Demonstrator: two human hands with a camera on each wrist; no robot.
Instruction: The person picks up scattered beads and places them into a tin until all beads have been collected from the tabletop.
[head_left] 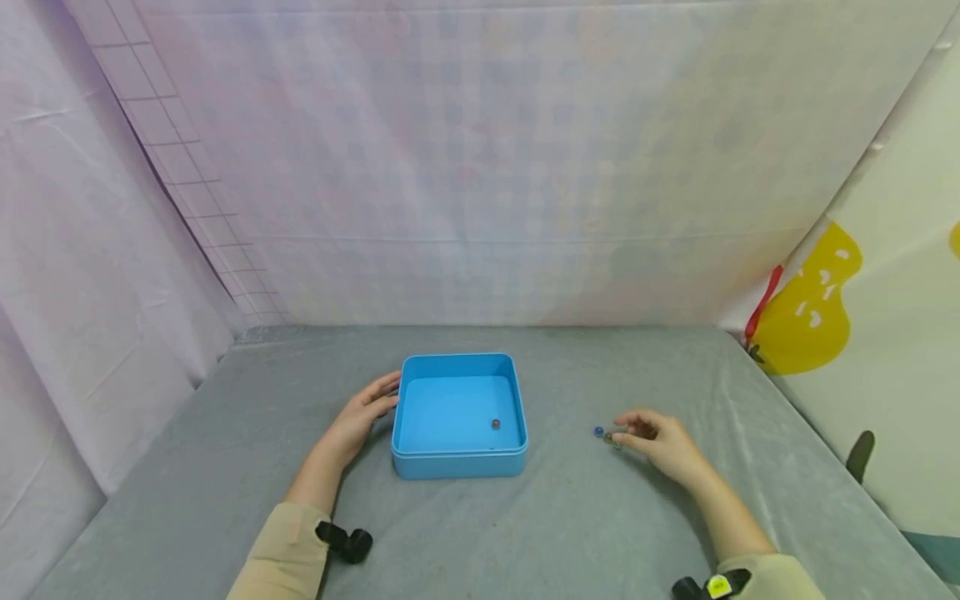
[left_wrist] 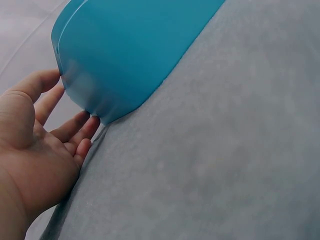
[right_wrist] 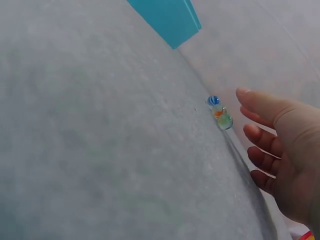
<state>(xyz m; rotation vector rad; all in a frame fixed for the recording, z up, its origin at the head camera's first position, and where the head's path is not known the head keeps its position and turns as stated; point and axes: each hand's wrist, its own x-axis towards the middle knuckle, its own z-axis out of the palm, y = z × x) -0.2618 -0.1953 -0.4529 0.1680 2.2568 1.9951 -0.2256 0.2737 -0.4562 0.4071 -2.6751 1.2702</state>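
A blue square box (head_left: 460, 465) stands on the grey cloth, with one reddish-brown marble (head_left: 496, 424) on its floor. My left hand (head_left: 360, 421) rests its fingertips against the box's left side; in the left wrist view the fingers (left_wrist: 75, 125) touch the wall without wrapping round it. To the right of the box, three glass marbles lie close together: a blue one (right_wrist: 213, 100), an orange one (right_wrist: 218, 112) and a green one (right_wrist: 225, 121). Beside them my right hand (head_left: 663, 446) hovers, thumb and fingers parted, with nothing held between them.
Grey cloth (head_left: 555, 533) covers the table. A pale curtain (head_left: 480, 167) hangs along the back edge, with more hangings at the left and right sides. The right one bears a yellow printed shape (head_left: 810, 317). Dark cameras (head_left: 347, 543) are strapped to both wrists.
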